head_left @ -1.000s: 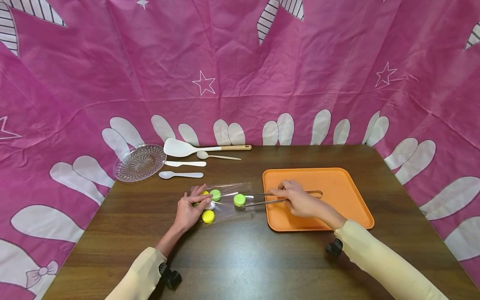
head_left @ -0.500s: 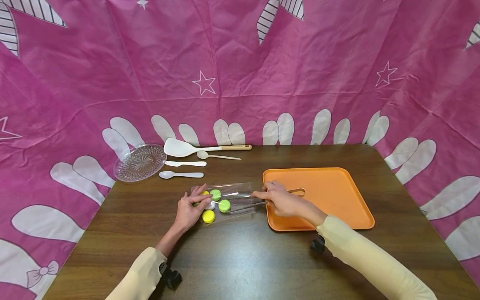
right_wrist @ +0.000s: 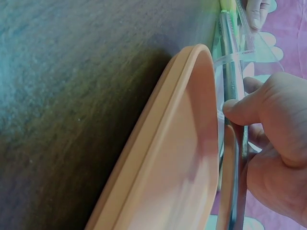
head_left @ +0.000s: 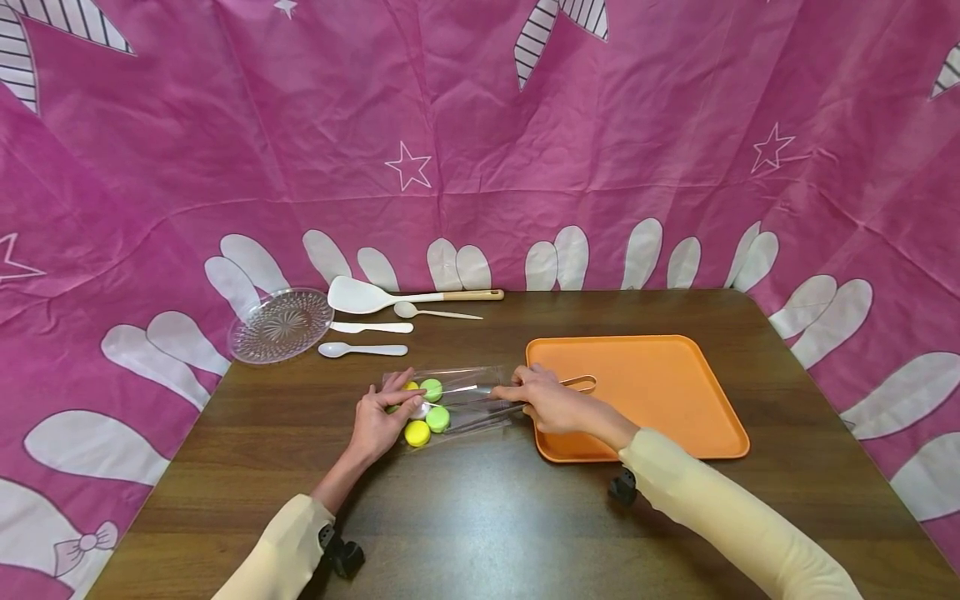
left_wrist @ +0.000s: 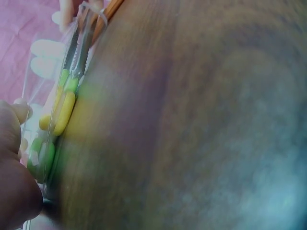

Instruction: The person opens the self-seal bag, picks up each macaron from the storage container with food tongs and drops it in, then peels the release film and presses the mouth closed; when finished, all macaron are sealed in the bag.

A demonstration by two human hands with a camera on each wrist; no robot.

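Note:
My left hand (head_left: 382, 417) grips the left end of a clear plastic bag (head_left: 471, 377) lying on the table. Inside it are several macarons, among them a green macaron (head_left: 437, 419), a yellow macaron (head_left: 417, 433) and a partly covered white one (head_left: 421, 410). My right hand (head_left: 551, 402) squeezes metal tongs (right_wrist: 232, 72) between thumb and fingers at the tray's left edge. The tongs reach through the bag's right-hand mouth, and their tips end right at the nearer green macaron. In the left wrist view, the toothed tips (left_wrist: 82, 67) show behind the plastic.
An orange tray (head_left: 660, 400) lies right of the bag, under my right hand. Towards the back left stand a clear patterned plate (head_left: 247, 343), a white spatula (head_left: 360, 295), a small pale spoon (head_left: 405, 310), a white knife (head_left: 375, 327) and a white spoon (head_left: 367, 350).
My right hand has moved left with the tongs, carrying a green macaron from the bag's mouth in deeper beside the other macarons. My left hand has stayed in place.

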